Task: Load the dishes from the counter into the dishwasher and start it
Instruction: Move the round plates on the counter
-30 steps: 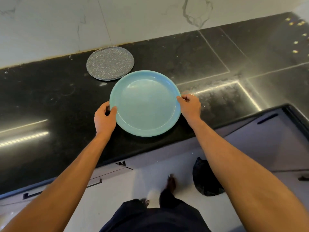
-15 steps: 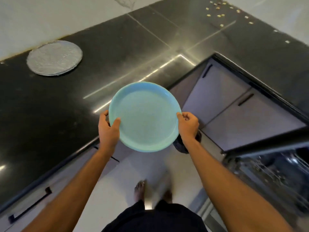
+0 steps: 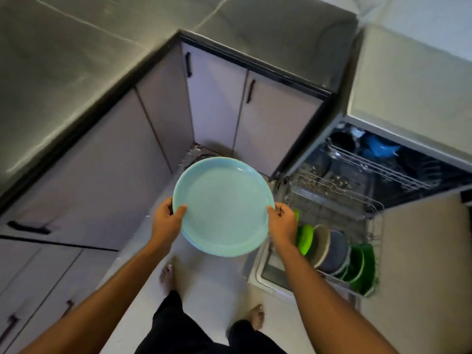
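Holding plate [image 3: 224, 208] between left fingers [image 3: 180, 209], right fingers [image 3: 277, 210].

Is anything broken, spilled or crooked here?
Nothing stands out. The left hand and right hand hold the blue plate by its rim, unbroken. Plates stand in a row in the lower rack. A blurry patch below the cabinets is unclear.

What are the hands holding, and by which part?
A light blue plate, held by its rim: left hand on the left edge, right hand on the right edge.

Round light-blue plate [image 3: 223, 206], face up, held level beside open dishwasher [image 3: 357, 200]
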The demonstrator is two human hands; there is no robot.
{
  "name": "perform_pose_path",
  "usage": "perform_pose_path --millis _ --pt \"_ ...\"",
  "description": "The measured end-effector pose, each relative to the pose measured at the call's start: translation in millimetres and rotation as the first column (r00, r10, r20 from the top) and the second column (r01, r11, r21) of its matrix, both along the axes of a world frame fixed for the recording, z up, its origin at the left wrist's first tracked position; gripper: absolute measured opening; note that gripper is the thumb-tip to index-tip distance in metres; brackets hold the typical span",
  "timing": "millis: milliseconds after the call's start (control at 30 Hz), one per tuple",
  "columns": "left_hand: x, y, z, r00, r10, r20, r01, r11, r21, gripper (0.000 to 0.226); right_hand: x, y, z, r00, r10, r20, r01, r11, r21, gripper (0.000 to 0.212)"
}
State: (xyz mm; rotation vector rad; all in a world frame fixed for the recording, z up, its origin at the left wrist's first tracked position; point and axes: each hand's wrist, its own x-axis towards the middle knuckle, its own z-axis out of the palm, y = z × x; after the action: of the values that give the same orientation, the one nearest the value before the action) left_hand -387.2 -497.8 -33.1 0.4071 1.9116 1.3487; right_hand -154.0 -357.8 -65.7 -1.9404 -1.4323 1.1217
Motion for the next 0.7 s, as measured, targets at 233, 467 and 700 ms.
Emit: perform_pose_path --millis 233,467,700 --pt "139.4 50.4 -31.1 0.996 -0.085 0.035 0.087 0.993 -0.083 0.007 155.9 11.6 -25.0 0.993 -0.114 -0.008 0.113 0.987 -0.116 0.008" --pt "209.5 114.0 -33.7 0.979 -0.203 -0.024 0.199 0.974 -0.112 0.016 229.9 29.2 -44.8 0.998 -0.06 0.027 0.065 0.96 -0.272 0.03" --pt "250.0 219.1 -80.1 0.883 -0.432 -0.183 0.387 0.891 -0.237 0.021 274.7 40.8 -122.0 0.971 -0.232 0.056 0.237 0.911 -0.338 0.023"
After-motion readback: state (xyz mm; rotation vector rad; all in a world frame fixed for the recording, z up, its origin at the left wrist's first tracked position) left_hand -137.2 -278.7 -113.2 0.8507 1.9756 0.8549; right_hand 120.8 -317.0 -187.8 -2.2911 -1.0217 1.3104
